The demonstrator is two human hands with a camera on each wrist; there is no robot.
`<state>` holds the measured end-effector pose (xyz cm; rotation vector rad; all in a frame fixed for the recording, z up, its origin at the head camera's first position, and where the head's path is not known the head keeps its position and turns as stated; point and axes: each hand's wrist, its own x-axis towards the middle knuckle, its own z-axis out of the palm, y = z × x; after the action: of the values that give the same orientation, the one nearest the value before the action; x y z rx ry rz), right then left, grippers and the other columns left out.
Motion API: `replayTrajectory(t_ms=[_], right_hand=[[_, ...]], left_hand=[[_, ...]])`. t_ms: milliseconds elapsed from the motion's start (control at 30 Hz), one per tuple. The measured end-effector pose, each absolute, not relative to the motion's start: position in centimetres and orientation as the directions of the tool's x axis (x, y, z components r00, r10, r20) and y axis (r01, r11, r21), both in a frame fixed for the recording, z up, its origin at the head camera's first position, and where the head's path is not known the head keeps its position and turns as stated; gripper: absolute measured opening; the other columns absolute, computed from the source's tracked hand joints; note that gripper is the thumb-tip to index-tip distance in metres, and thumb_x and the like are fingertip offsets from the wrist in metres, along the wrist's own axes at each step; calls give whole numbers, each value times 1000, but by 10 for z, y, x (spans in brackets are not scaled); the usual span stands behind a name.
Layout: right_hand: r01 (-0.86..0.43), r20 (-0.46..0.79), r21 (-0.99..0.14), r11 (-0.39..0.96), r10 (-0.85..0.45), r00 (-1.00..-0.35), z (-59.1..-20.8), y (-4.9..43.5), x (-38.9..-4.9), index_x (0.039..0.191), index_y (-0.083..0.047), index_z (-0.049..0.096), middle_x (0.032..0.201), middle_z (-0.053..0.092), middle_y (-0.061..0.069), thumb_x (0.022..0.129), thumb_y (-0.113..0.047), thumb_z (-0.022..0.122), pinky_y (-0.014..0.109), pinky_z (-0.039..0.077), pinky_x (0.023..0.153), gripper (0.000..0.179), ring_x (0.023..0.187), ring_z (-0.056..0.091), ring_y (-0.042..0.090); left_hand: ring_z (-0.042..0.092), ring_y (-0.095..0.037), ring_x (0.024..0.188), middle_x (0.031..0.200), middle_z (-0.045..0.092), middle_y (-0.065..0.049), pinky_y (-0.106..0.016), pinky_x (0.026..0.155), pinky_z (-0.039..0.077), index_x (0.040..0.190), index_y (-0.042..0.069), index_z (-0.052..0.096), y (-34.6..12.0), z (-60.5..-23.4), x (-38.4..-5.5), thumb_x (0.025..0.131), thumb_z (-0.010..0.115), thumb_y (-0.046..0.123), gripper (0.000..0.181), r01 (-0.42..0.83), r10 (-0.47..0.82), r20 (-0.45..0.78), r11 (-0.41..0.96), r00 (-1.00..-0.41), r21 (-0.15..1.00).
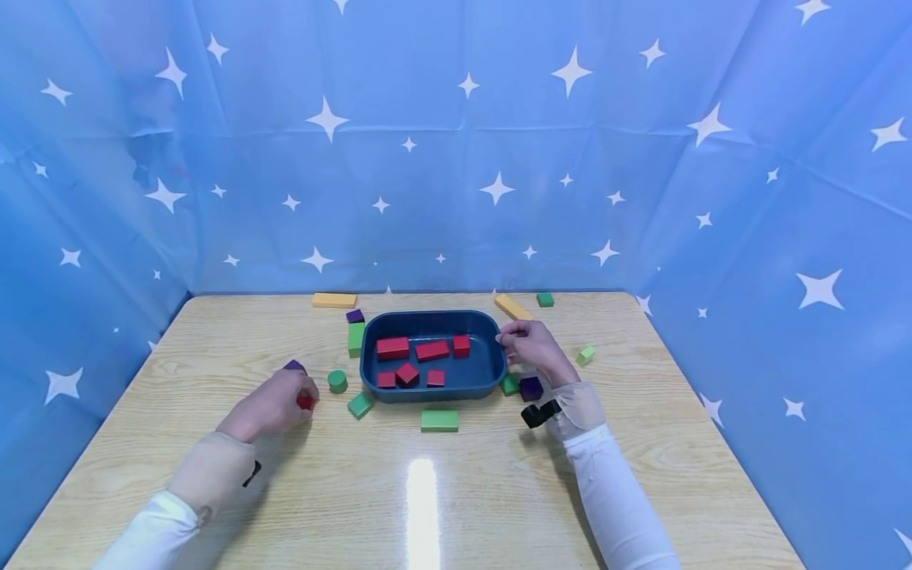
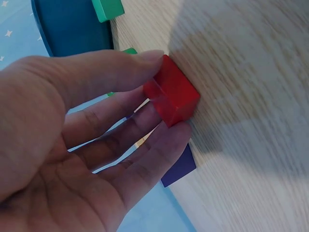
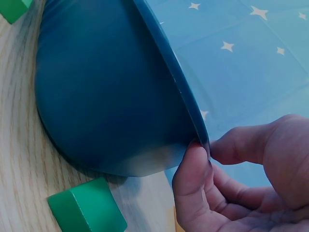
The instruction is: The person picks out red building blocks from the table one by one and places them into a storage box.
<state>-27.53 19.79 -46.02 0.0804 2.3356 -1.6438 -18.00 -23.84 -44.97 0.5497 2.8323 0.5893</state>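
Observation:
My left hand (image 1: 274,404) pinches a red block (image 2: 175,92) between thumb and fingers at the table's left side. A dark purple block (image 2: 179,166) lies just beyond those fingertips. At the middle of the table stands a dark blue tray (image 1: 435,393) with several red blocks (image 1: 393,348) inside it. My right hand (image 1: 534,348) holds the tray's right rim, thumb on one side and fingers on the other, as the right wrist view shows. Near that hand are a green block (image 3: 88,207) and a dark purple block (image 1: 530,388).
Around the tray lie a green cylinder (image 1: 338,381), a teal-green block (image 1: 360,405), light green blocks (image 1: 439,420) and another purple block (image 1: 355,316). Yellow-orange bars (image 1: 334,300) sit by the table's back edge. A blue starred curtain (image 1: 427,198) hangs behind.

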Motion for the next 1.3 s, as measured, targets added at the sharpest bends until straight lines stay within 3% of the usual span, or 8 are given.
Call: replayTrajectory(t_ms=[300,533,633,1133,1300], right_hand=[[199,-257,-911,360,-121,-959,-460,198,-275,121,3,62,105,69,14,104,-10,55,34,62,74,23,82,69,17],[206,-263,-911,356,-117,-958,-460,199,-275,120,3,62,107,69,15,104,-10,54,36,62,76,22,83,70,18],[211,-266,-910,357,-112,-958,-460,199,-275,121,3,62,106,69,16,104,-10,55,36,62,75,22,82,69,18],[196,-255,-915,352,-129,-958,-457,199,-273,121,4,62,108,68,16,104,-10,56,37,62,76,23,82,69,18],[208,-264,-912,355,-119,-957,-459,199,-274,120,3,62,104,68,14,104,-11,56,37,62,77,22,83,69,18]], left_hand=[[59,-22,84,95,70,-12,-36,75,54,99,-3,75,-238,-441,-183,79,75,-4,20,301,382,-121,855,-916,423],[62,-24,89,104,70,-17,-43,82,57,109,-5,73,-233,-429,-187,83,79,1,27,291,364,-119,870,-924,398],[60,-23,84,101,69,-16,-41,78,57,110,-6,73,-230,-421,-189,83,79,1,29,292,364,-113,868,-925,402],[62,-20,79,96,68,-13,-37,74,59,107,-4,73,-191,-390,-217,87,75,0,21,398,447,-37,828,-894,395],[64,-23,87,104,70,-14,-39,80,59,111,-3,74,-167,-383,-226,88,77,4,24,435,481,-28,815,-876,384]])
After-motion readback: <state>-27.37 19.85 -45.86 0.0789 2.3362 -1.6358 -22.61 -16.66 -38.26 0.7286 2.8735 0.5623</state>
